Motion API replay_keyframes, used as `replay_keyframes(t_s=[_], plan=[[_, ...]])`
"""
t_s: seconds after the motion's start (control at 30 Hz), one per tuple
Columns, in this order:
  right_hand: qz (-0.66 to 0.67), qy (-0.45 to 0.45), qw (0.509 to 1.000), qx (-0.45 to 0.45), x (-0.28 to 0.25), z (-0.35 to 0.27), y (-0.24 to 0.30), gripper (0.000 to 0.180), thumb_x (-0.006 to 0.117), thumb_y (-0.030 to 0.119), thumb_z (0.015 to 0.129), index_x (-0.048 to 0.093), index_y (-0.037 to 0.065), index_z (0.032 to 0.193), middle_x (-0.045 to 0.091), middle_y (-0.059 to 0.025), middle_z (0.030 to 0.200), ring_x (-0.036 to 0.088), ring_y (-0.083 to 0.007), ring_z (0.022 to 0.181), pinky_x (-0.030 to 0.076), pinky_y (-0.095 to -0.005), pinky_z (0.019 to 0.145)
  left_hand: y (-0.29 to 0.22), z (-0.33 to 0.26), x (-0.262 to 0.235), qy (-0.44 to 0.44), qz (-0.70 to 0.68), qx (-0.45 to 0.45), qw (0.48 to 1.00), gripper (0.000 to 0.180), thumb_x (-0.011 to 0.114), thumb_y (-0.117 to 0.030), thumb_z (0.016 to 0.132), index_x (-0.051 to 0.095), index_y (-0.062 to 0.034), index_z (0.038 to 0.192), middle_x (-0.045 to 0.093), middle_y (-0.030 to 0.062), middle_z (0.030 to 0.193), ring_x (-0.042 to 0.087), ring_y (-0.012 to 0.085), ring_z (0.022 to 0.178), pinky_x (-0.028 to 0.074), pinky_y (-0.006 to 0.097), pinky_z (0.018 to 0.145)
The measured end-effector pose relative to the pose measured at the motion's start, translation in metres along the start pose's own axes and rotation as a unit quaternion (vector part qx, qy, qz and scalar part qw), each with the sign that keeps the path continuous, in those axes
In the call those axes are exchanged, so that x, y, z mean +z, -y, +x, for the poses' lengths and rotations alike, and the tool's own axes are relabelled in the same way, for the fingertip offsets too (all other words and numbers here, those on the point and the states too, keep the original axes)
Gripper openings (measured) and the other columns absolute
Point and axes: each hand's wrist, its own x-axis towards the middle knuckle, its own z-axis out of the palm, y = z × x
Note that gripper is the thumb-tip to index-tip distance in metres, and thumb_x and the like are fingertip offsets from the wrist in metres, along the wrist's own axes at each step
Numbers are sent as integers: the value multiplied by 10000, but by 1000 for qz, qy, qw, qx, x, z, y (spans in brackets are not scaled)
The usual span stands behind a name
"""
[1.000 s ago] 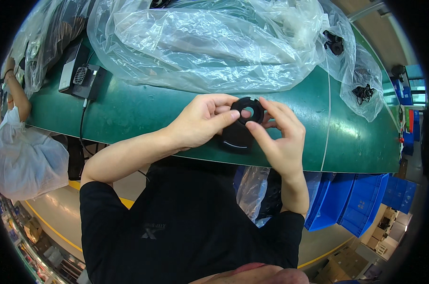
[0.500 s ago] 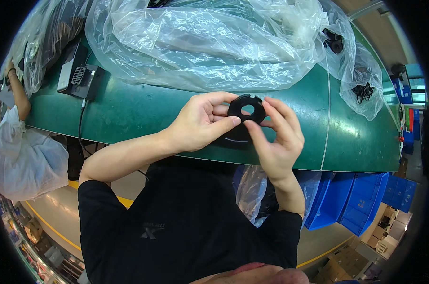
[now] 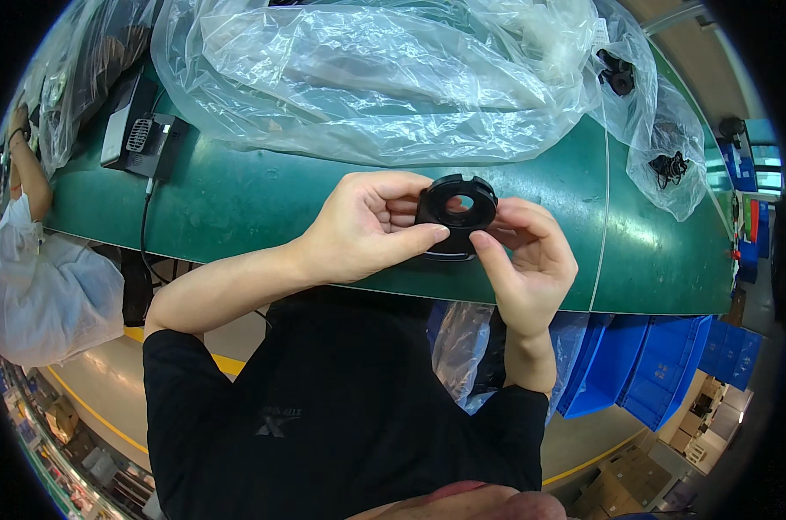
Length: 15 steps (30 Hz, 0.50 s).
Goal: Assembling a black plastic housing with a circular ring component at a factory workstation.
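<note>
A black plastic ring-shaped part [image 3: 460, 228] with a round hole and notches in its upper rim is held up just above the near part of the table. Its hole faces me. On its left side my left hand [image 3: 362, 224] grips it, thumb across the front and the other fingers behind. From the right, my right hand [image 3: 533, 260] pinches its lower right edge, thumb in front and fingers partly hidden behind. Below the ring shows a shiny curved dark edge; I cannot tell whether it belongs to the same part.
Large clear plastic bags [image 3: 367, 87] cover the far side of the green table [image 3: 263, 191]. A grey-black device [image 3: 154, 143] with a cable stands at left. Smaller bags at right hold black parts [image 3: 668, 169]. Blue bins [image 3: 662, 368] stand below right. Another person's arm [image 3: 30, 178] shows at far left.
The ring-shaped part has tilted and shifted slightly right, showing more of its depth. My right hand has moved right and down, from its upper right rim to its lower right edge.
</note>
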Motion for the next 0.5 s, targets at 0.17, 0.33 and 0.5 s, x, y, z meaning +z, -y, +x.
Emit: replay_keyframes(t_s=[0.17, 0.33, 0.5], plan=[[-101, -3, 992, -80, 6, -5, 0, 335, 725, -92, 662, 629, -82, 983, 605, -206, 1010, 645, -249, 867, 540, -310, 748, -1, -1, 1, 6, -6, -3, 1000, 308, 615, 39, 812, 559, 60, 1115, 622, 101, 1045, 588, 112, 948, 480, 248, 840], [-96, -26, 988, -116, 8, -10, -6, 288, 725, -96, 659, 646, -69, 934, 617, -225, 1012, 643, -288, 922, 535, -329, 783, 4, -3, 2, -3, 34, 52, 998, 297, 598, 46, 824, 563, 64, 1119, 628, 102, 1038, 590, 114, 944, 478, 245, 840], [-86, -13, 990, -114, 8, -8, -4, 241, 739, -77, 643, 656, -46, 867, 627, -201, 982, 650, -259, 862, 532, -305, 736, 5, -4, 1, -6, 92, 97, 991, 278, 593, 43, 823, 578, 78, 1099, 659, 105, 967, 615, 111, 879, 507, 248, 792]])
